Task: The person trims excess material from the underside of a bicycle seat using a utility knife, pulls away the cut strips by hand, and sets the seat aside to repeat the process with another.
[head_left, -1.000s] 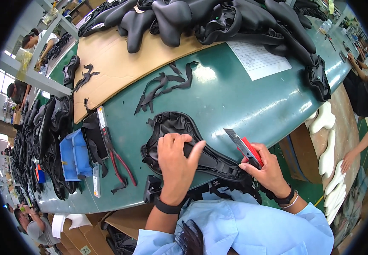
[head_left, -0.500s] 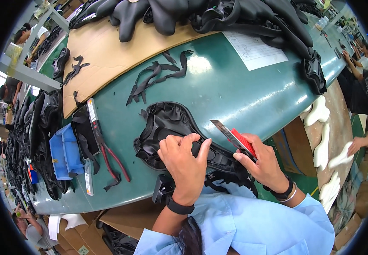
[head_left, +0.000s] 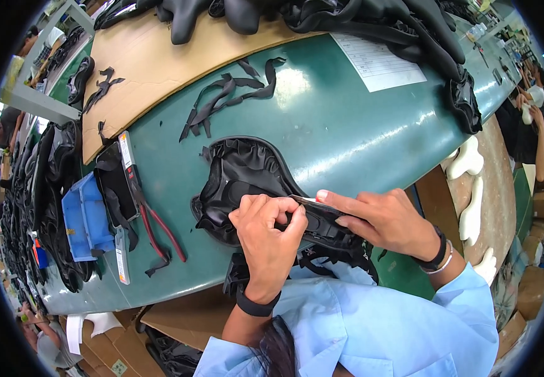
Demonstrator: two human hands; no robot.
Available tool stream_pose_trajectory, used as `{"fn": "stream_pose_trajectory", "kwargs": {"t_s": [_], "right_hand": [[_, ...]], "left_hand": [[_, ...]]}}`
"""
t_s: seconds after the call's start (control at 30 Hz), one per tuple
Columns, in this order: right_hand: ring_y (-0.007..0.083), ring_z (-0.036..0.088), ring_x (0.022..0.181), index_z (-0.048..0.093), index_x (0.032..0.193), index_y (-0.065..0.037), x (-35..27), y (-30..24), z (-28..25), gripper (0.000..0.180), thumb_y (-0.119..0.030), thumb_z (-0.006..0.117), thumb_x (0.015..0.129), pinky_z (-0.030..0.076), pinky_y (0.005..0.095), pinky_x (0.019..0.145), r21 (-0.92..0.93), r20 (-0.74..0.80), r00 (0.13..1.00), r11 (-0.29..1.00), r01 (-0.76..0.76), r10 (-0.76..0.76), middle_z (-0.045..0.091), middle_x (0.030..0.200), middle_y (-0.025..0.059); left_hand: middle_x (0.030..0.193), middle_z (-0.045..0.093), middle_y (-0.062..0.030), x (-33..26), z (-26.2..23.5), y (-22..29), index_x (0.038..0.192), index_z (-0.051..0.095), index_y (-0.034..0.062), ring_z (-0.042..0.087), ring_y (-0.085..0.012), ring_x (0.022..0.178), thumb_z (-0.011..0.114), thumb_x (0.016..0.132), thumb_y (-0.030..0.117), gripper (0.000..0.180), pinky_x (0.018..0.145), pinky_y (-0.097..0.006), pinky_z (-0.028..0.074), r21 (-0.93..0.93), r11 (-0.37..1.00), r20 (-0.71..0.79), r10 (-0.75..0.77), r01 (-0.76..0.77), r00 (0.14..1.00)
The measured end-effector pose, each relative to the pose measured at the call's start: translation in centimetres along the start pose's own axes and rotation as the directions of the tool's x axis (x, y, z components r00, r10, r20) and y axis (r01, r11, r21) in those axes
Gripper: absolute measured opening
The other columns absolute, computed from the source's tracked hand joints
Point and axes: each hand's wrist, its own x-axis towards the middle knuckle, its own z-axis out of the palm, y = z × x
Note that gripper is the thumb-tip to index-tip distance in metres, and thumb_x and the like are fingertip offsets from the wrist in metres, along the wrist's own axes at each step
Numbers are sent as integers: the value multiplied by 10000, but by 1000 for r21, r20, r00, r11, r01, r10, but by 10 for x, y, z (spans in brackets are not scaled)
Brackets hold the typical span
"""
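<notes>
A black, seat-shaped piece point(head_left: 247, 164) lies hollow side up on the green table, its thin cover wrinkled along the rim. Over its narrower part, my left hand point(head_left: 266, 235) is closed in a pinch, thumb against forefinger; what sits between the fingertips is too small to make out. My right hand point(head_left: 390, 221) grips a red utility knife, and its blade point(head_left: 306, 201) points left, right by the left fingertips. Most of the knife's handle is hidden under the right fingers.
Black trimmed strips point(head_left: 222, 100) lie beyond the piece. To the left are red-handled pliers point(head_left: 159, 229) and a blue bin point(head_left: 85, 220). Black padded pieces point(head_left: 372, 25) are heaped at the back near a paper sheet point(head_left: 379, 63). White shapes point(head_left: 470, 207) and co-workers are at right.
My right hand has brought the knife down and left to my left fingertips. The left thumb and forefinger, apart before, have come together. At right, a co-worker's hand has lifted a white shape.
</notes>
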Motion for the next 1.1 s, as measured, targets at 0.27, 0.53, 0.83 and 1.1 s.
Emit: {"fn": "stream_pose_trajectory", "kwargs": {"t_s": [0.27, 0.53, 0.83, 1.1], "right_hand": [[237, 502, 490, 425, 1461, -185, -41, -30, -3, 629, -188, 664, 879, 371, 383, 431, -140, 106, 980, 978, -154, 170, 487, 630, 60], [224, 561, 543, 508, 1405, -163, -62, -14, 39, 598, -94, 696, 841, 456, 345, 491, 187, -348, 924, 977, -98, 159, 566, 697, 90], [186, 550, 557, 595, 1321, -178, -48, -19, 28, 585, -38, 725, 768, 444, 307, 488, 48, -287, 957, 998, 51, -35, 574, 712, 49], [162, 510, 553, 607, 1300, -313, -20, -25, 20, 615, -74, 676, 738, 396, 299, 487, -341, -147, 956, 920, 191, -253, 460, 671, 5]], "left_hand": [[646, 483, 51, 3, -10, -4, 706, 634, 116, 494, -131, 735, 740, 688, 76, 115, 781, -305, 305, -177, 984, 50, 41, -31, 998], [689, 464, -27, -1, -52, -4, 655, 639, 98, 493, -214, 722, 800, 747, 243, 235, 704, -339, 383, -571, 776, 475, 577, -266, 664], [982, 641, -40, 32, -63, -27, 842, 676, 76, 587, -241, 899, 730, 732, 94, 124, 757, -356, 447, -22, 863, 486, 450, -504, 749], [868, 689, -63, 35, -56, -27, 791, 653, 47, 657, -260, 780, 684, 755, 70, 53, 667, -332, 509, -15, 901, 412, 401, -435, 818]]}}
